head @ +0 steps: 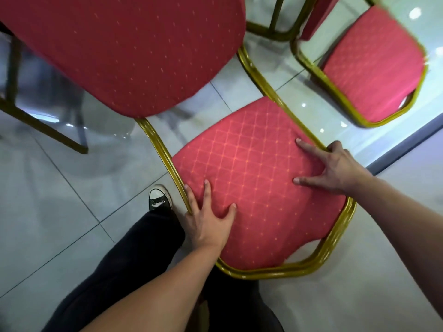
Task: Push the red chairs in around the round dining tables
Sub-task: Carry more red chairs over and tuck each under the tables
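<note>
I look down on a red chair from behind. Its diamond-patterned backrest (251, 173), ringed by a gold metal frame (335, 248), is nearest me, and its dotted red seat (119, 51) fills the upper left. My left hand (206, 224) grips the backrest's left side, fingers on the frame and thumb on the cushion. My right hand (335, 168) holds the right side, with two fingers spread on the cushion and the others curled over the frame. No round table is plainly visible.
A second red chair (374, 65) with a gold frame stands at the upper right. Dark gold legs (43, 130) of other furniture cross the left side. My dark trouser leg and a black sneaker (159, 197) stand left of the chair on glossy pale floor tiles (60, 212).
</note>
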Demonstrator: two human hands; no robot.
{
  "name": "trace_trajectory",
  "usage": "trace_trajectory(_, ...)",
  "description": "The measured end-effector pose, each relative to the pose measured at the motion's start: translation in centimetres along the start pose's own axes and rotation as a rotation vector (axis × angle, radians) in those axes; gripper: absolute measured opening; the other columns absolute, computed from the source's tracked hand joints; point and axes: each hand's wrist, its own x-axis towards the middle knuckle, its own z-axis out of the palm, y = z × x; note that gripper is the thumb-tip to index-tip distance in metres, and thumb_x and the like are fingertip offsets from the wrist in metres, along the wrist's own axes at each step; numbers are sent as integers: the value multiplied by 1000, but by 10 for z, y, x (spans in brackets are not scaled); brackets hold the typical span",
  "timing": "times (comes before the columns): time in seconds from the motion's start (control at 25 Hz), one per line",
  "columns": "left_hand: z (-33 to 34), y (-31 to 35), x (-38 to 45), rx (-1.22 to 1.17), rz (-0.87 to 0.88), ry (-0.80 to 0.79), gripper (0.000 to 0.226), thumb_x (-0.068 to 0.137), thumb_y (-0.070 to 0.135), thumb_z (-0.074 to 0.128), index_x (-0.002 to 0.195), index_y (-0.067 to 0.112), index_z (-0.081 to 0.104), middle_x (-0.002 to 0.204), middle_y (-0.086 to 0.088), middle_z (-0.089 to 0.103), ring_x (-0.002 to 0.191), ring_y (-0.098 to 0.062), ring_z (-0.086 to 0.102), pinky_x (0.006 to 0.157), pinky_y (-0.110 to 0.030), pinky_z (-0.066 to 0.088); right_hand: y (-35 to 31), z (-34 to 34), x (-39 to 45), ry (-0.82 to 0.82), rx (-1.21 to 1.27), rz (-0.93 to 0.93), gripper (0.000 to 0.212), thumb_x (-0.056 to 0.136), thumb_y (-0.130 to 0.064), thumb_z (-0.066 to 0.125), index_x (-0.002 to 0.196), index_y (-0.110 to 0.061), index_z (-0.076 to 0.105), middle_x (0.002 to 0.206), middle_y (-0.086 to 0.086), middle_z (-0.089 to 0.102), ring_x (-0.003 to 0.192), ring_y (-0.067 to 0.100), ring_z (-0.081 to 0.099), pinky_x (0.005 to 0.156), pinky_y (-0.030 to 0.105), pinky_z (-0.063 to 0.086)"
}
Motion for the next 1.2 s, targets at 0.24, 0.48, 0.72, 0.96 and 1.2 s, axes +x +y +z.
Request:
trace_trajectory(0.24, -82, 25, -93, 20, -40, -147, 91, 86, 77, 51, 154, 57, -6, 164, 11, -29, 150, -45, 15, 120, -54, 29, -36, -87, -91, -122, -46, 73, 108, 50, -99, 57, 144, -75, 11, 112, 7, 36, 112, 40, 52, 108, 50, 45)
trace_trajectory(0.48, -151, 43, -159, 9, -87, -113, 77, 92, 72, 43, 158, 47, 12, 169, 7, -9, 149, -42, 18, 117, -56, 31, -89, -162, -150, -191, -122, 84, 118, 43, -101, 54, 150, -65, 22, 119, 9, 35, 121, 40, 51, 108, 50, 44)
trace_trajectory(0.72, -230, 56, -181, -10, -52, -104, 68, 94, 67, 46, 155, 41, 32, 168, -1, 15, 147, -38, 27, 115, -51, 32, -148, -228, -180, -239, -233, 101, 109, 58, -95, 60, 154, -54, 29, 156, 13, 36, 142, 35, 39, 115, 47, 37)
trace_trajectory(0.96, -303, 65, -179, -3, 17, -63, 60, 97, 61, 47, 148, 29, 48, 150, -7, 47, 135, -31, 47, 114, -43, 39, -195, -286, -185, -237, -177, 69, 90, 71, -81, 67, 151, -44, 44, 164, 6, 32, 149, 32, 32, 121, 46, 27)
trace_trajectory(1.2, -384, 78, -179, -114, 114, -185, 62, 96, 70, 36, 147, 36, 48, 155, -2, 46, 139, -28, 45, 118, -43, 33, -246, -332, -199, -94, 56, -29, 72, 77, -84, 54, 132, -39, 66, 148, 4, 53, 132, 32, 51, 112, 46, 38)
